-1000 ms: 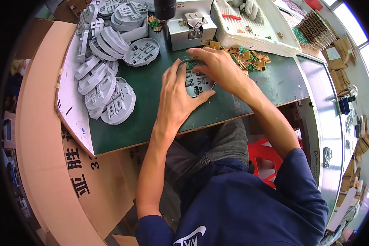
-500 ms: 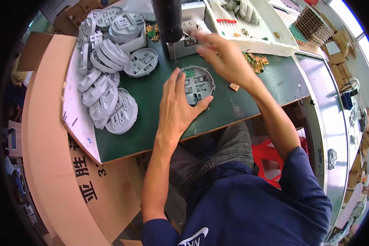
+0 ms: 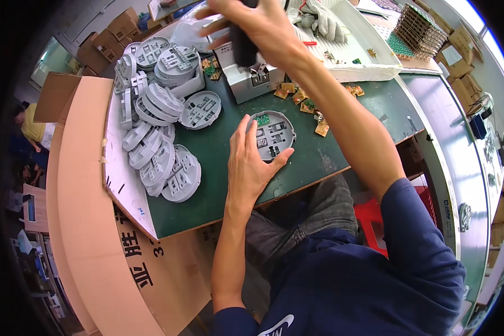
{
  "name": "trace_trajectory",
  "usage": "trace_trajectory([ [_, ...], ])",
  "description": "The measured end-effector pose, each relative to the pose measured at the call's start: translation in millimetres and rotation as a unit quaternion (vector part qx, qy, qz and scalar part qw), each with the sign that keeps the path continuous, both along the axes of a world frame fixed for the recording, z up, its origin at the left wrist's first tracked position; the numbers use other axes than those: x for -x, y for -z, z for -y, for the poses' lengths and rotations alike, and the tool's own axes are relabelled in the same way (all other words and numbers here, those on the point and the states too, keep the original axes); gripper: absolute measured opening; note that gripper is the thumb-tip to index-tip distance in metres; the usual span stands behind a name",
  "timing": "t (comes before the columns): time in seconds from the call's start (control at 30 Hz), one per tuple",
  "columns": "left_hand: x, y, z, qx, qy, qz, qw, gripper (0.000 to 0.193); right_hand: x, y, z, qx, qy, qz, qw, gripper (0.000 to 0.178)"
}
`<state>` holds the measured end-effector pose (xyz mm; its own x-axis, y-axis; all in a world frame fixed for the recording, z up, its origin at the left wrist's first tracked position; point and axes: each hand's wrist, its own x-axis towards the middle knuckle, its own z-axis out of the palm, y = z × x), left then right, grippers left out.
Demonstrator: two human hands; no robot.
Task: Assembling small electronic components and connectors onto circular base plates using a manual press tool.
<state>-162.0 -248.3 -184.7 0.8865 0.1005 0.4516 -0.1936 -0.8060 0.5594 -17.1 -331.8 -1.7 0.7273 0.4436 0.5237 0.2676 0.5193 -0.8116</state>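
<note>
A round grey plastic housing [image 3: 286,124] with a small green circuit board [image 3: 262,119] at its far side lies on the green worktop. My left hand [image 3: 248,162] grips it, fingers along its left side and thumb at its near right edge. At the top of the view, my right hand [image 3: 260,25] is raised with its fingers spread around a black electric screwdriver [image 3: 243,47] that hangs upright. Whether the palm touches the screwdriver is hard to make out. Behind the housing stands a grey metal box [image 3: 242,85] with a small mechanism on its front.
Several similar grey housings [image 3: 165,103] are piled at the left by a white board edge. Small copper-coloured circuit boards [image 3: 306,105] lie scattered beside the box. A white tray [image 3: 369,70] holding grey gloves [image 3: 327,22] stands behind. Cardboard [image 3: 75,207] flanks the worktop at left.
My right hand has gone from the metal box's front up and left to the screwdriver, its fingers spreading. My left hand stays on the housing. The whole view has shifted slightly.
</note>
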Motion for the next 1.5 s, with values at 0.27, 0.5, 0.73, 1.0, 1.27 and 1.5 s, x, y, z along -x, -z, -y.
trace_trajectory([
  [0.27, -0.5, -2.0, 1.6, 0.001, 0.000, -0.005, 1.000, 0.090, -53.1, 24.9, -4.0, 0.028, 0.174, 0.120, 0.977, 0.024],
  [0.5, -0.2, -0.9, 1.1, -0.006, -0.004, -0.002, 1.000, 0.090, -43.2, 30.3, -4.4, 0.117, 0.230, 0.121, 0.958, 0.028],
  [0.73, -0.9, -1.9, 1.7, -0.012, -0.001, -0.017, 1.000, 0.096, 9.0, 56.9, 20.0, 0.096, 0.115, 0.046, 0.988, 0.025],
  [1.0, -0.4, -1.2, 3.8, -0.008, -0.002, -0.004, 1.000, 0.089, 17.6, 68.2, 16.6, 0.091, 0.082, 0.020, 0.992, 0.023],
  [1.27, 0.2, -0.2, 3.0, -0.008, 0.000, 0.005, 1.000, 0.089, 16.4, 68.2, 15.4, 0.102, 0.057, 0.039, 0.992, 0.023],
  [1.5, -0.9, -1.3, 3.0, -0.009, 0.000, -0.001, 1.000, 0.089, 13.5, 71.8, 16.2, 0.112, 0.059, 0.037, 0.991, 0.024],
])
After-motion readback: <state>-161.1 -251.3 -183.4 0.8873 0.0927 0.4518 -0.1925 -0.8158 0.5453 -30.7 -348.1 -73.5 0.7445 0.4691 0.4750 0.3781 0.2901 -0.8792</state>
